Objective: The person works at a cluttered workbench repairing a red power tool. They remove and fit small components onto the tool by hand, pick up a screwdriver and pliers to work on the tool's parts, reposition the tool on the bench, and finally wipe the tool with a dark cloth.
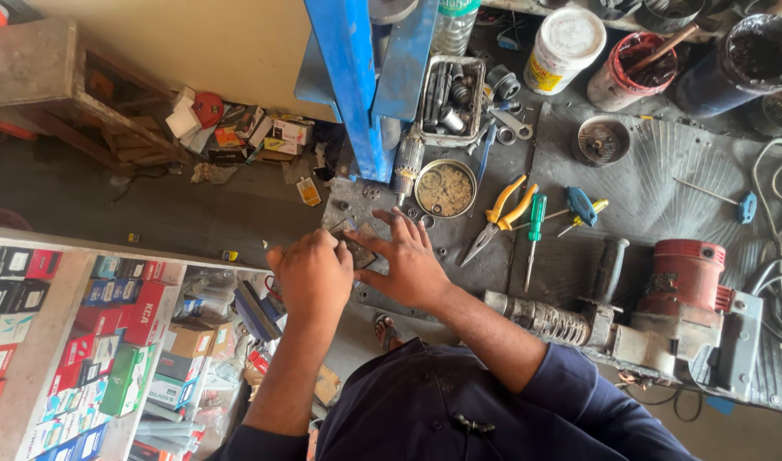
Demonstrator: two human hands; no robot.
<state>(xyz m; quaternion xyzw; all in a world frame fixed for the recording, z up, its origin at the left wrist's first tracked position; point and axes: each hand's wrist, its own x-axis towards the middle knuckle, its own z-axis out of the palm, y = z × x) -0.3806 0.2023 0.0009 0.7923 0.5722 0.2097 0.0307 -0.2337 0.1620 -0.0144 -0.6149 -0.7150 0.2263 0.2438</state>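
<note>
Head view: the left hand [312, 275] is curled nearly closed, pinching the edge of a small dark metal plate [357, 253], while the right hand [411, 263] lies spread with fingers flat against it. The plate sits between both hands, just below the round tin of washers [445, 188] and left of the yellow-handled pliers [499, 215].

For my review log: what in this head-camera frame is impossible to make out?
- Small dark flat part, head view: mostly covered by the left hand and right hand; its kind is unclear.
- Left-hand fingertips: curled under, hidden by the hand's back.
- Metal tray contents: too small and jumbled to sort.
- Dark bucket: cut by the top edge.
- Power tool: its front end is hidden behind the right forearm.
</note>
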